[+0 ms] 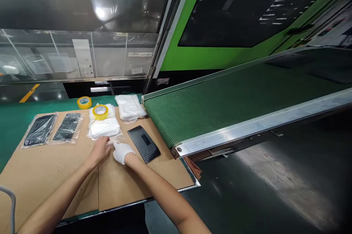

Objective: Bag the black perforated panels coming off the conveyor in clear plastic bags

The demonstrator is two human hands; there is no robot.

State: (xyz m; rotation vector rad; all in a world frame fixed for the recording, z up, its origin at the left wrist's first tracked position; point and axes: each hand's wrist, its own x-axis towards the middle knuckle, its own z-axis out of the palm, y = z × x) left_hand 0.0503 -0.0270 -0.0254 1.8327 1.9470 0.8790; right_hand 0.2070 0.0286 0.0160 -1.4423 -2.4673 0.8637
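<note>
My left hand (pixel 100 149) is bare and closed at the front edge of a stack of clear plastic bags (pixel 104 127). Close beside it, my right hand (pixel 122 153) wears a white glove, its fingers pinched together. Between them both hands grip a thin clear plastic bag (pixel 117 138), which spreads a little to the right of the stack. A roll of yellow tape (pixel 100 112) lies on the stack. Right of my gloved hand a black perforated plastic panel (pixel 143 143) rests on the cardboard, apart from both hands.
Two bagged black panels, one at the far left (pixel 40 130) and another (pixel 67 127), lie on the cardboard (pixel 66 171). A second bag stack (pixel 130 107) and another tape roll (pixel 84 102) sit behind. The green conveyor belt (pixel 220 91) borders the table's right side, with a metal rail.
</note>
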